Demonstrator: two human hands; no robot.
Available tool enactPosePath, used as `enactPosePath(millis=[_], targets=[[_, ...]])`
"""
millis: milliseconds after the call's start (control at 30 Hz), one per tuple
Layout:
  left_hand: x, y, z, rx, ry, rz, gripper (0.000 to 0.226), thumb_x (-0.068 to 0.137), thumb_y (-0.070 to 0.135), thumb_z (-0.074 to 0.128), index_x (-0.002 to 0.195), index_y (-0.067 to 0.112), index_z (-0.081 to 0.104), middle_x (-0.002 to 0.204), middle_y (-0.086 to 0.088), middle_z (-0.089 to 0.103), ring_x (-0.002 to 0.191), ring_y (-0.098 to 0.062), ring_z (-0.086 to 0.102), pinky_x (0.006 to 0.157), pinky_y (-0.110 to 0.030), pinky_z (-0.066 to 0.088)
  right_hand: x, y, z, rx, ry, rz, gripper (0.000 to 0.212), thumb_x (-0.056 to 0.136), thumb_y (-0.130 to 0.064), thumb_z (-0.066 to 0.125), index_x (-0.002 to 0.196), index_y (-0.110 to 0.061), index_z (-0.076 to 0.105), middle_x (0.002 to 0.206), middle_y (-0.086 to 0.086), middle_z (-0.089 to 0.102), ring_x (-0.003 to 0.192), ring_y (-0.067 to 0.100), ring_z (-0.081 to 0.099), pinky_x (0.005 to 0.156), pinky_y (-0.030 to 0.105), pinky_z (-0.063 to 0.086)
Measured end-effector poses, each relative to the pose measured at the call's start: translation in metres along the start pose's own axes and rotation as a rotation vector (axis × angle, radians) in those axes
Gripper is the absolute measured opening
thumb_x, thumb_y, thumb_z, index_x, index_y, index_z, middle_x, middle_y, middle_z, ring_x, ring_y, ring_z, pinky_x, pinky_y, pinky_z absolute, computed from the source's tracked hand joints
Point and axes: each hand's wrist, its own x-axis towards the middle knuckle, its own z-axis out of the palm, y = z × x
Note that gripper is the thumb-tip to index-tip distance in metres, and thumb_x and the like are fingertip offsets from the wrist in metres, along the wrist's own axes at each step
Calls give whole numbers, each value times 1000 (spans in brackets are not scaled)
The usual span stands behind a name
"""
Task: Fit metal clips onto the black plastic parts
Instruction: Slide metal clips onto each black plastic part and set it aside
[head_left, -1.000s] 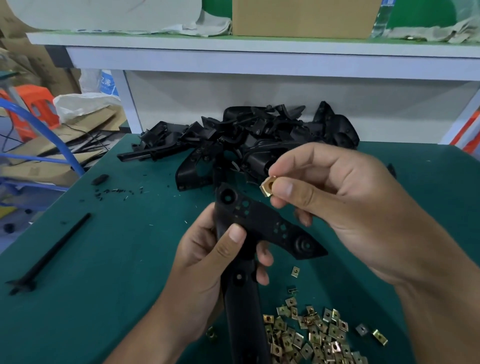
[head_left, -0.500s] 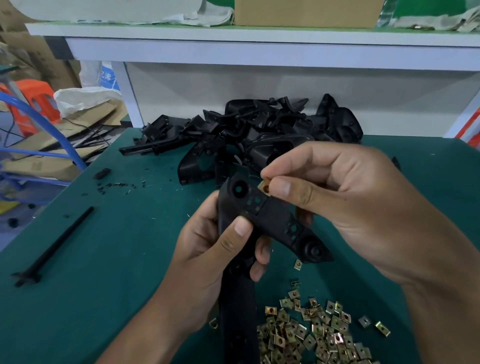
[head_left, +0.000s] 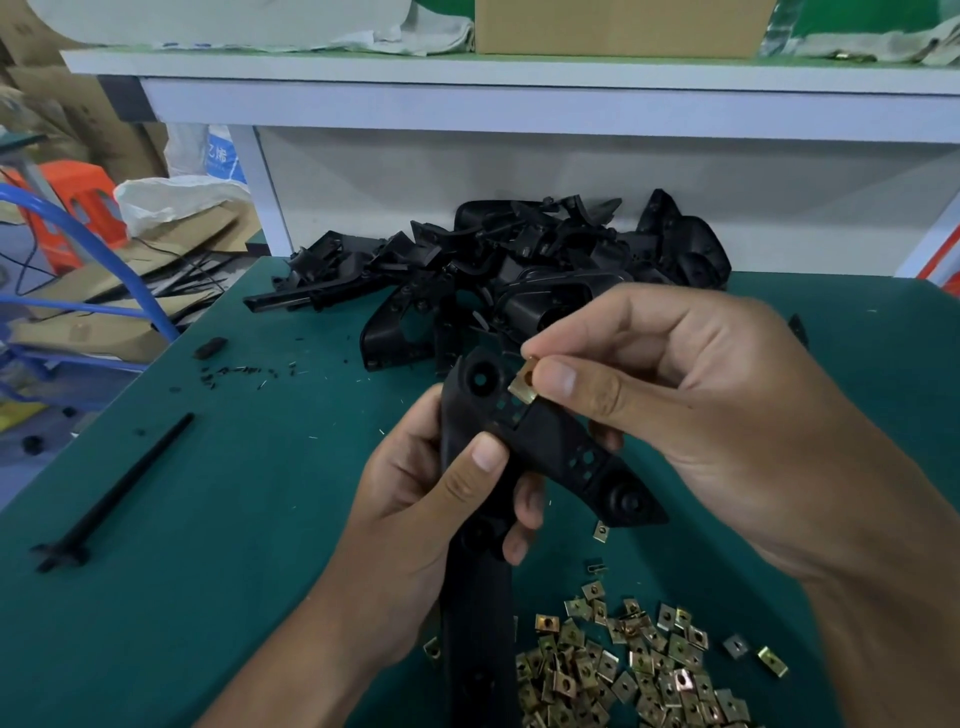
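Observation:
My left hand (head_left: 415, 499) grips a long black plastic part (head_left: 550, 441) upright over the green table, thumb across its front. The part's upper arm has round bosses and small square holes. My right hand (head_left: 691, 410) pinches a brass-coloured metal clip (head_left: 523, 385) between thumb and forefinger, and the clip touches the part's upper edge just right of the top boss. A heap of several loose metal clips (head_left: 623, 670) lies on the table below my hands.
A pile of black plastic parts (head_left: 519, 270) lies at the back of the green table (head_left: 208, 519), under a white shelf (head_left: 519, 98). A thin black rod (head_left: 114, 493) lies at the left. Small black scraps (head_left: 234, 371) are scattered nearby. Cardboard and an orange stool (head_left: 72, 208) stand left.
My right hand brought the clip down from above the part onto its upper edge. My left hand raised the part slightly toward it.

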Motion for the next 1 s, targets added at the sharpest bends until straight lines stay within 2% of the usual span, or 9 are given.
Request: enactPosePath(millis=[233, 533, 733, 867, 1000], targets=[[-1, 2, 0, 15, -10, -7, 27, 100, 28, 61, 116, 6, 59, 81, -7, 62, 62, -17, 54, 56, -26, 48, 0, -1, -2, 3, 25, -5, 8, 85, -26, 73, 93, -23, 76, 84, -1, 77, 76, 10, 73, 59, 18, 52], [-1, 4, 1, 9, 3, -18, 28, 98, 30, 64, 114, 7, 60, 78, -7, 62, 61, -16, 55, 55, -25, 48, -1, 0, -1, -19, 35, -15, 8, 86, -26, 73, 93, -22, 76, 86, 0, 77, 79, 9, 73, 58, 16, 51], [-1, 4, 0, 8, -1, -22, 28, 98, 30, 63, 112, 5, 59, 79, -15, 60, 60, -18, 53, 55, -26, 48, -1, 1, 0, -25, 24, -8, 8, 86, -27, 74, 93, -24, 76, 85, -1, 78, 76, 12, 74, 64, 20, 56], [-1, 3, 0, 22, -17, -28, 26, 100, 29, 61, 113, 6, 58, 76, -4, 61, 60, -17, 53, 56, -25, 48, 0, 1, 2, -1, 26, -21, 10, 86, -20, 74, 94, -13, 76, 83, 0, 78, 74, 14, 76, 67, 17, 58], [0, 2, 1, 45, 9, -16, 26, 100, 30, 60, 117, 10, 61, 78, -1, 61, 62, -15, 52, 54, -25, 46, -1, -1, 6, -7, 33, -7, 9, 86, -20, 74, 92, -14, 77, 82, 2, 78, 71, 19, 76, 66, 20, 59]])
